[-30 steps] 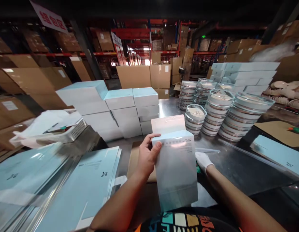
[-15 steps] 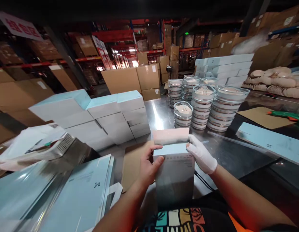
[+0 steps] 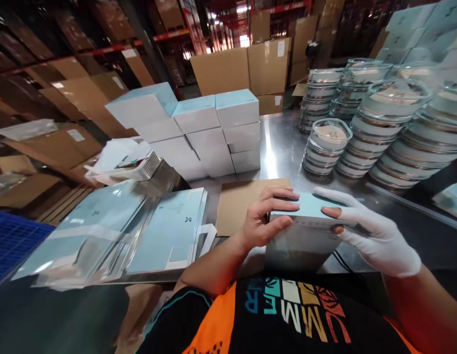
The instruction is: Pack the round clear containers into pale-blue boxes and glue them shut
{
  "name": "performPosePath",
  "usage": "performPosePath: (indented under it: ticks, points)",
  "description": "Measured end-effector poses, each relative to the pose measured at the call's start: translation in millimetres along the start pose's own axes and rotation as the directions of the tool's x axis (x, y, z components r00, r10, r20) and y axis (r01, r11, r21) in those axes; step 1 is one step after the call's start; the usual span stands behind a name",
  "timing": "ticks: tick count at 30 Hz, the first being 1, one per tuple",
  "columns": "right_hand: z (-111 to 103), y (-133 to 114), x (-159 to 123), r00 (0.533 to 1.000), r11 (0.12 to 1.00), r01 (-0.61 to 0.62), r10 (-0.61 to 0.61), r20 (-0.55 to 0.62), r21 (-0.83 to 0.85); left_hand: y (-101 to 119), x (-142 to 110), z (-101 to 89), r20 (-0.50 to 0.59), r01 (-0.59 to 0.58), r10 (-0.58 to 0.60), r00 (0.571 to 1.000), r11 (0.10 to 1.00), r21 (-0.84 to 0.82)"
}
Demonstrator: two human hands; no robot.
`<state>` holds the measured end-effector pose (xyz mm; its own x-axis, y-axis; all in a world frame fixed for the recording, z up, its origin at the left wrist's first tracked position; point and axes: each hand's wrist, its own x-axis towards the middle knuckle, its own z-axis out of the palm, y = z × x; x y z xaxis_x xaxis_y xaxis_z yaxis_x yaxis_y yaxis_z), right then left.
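A pale blue and white carton [image 3: 305, 231] stands upright in front of my chest on the steel table [image 3: 283, 147]. My bare left hand [image 3: 267, 219] grips its upper left corner, fingers over the closed top. My right hand [image 3: 364, 231], in a white glove with open fingertips, presses on the top and right side of the same carton. A brown cardboard sheet [image 3: 239, 204] lies flat just behind it.
Stacked blue-topped white boxes [image 3: 198, 130] stand at the back left. Stacks of round clear-lidded tins [image 3: 376, 123] fill the right. Flat blue cartons in plastic sleeves [image 3: 147, 231] lie at my left beside a blue crate [image 3: 10, 241]. Brown shipping boxes [image 3: 246, 66] stand behind.
The carton's top flap, standing up before, is now folded down shut. My right hand came from behind the carton onto its top. The carton sits lower and the view has tilted down.
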<state>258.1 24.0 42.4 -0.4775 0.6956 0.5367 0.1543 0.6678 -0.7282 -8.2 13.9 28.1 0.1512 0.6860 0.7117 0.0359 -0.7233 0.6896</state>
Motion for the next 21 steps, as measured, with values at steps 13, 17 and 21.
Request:
performPosePath:
  ticks: [13, 17, 21]
  points:
    - [-0.2, -4.7, 15.6, 0.958, 0.961, 0.267, -0.257, 0.125, -0.071, -14.3, -5.2, -15.1, 0.022, -0.23, 0.231, 0.973, 0.972, -0.044]
    - [19.2, -11.1, 20.2, 0.924, 0.907, 0.378, -0.359, 0.132, -0.183, 8.5, 10.1, -36.0, 0.344, -0.218, 0.112, 0.932, 0.933, 0.287]
    - [23.7, -1.4, 37.9, 0.887, 0.887, 0.428, -0.376, 0.269, -0.171, 36.3, 14.2, -56.3, 0.51, -0.188, -0.127, 0.85, 0.833, 0.521]
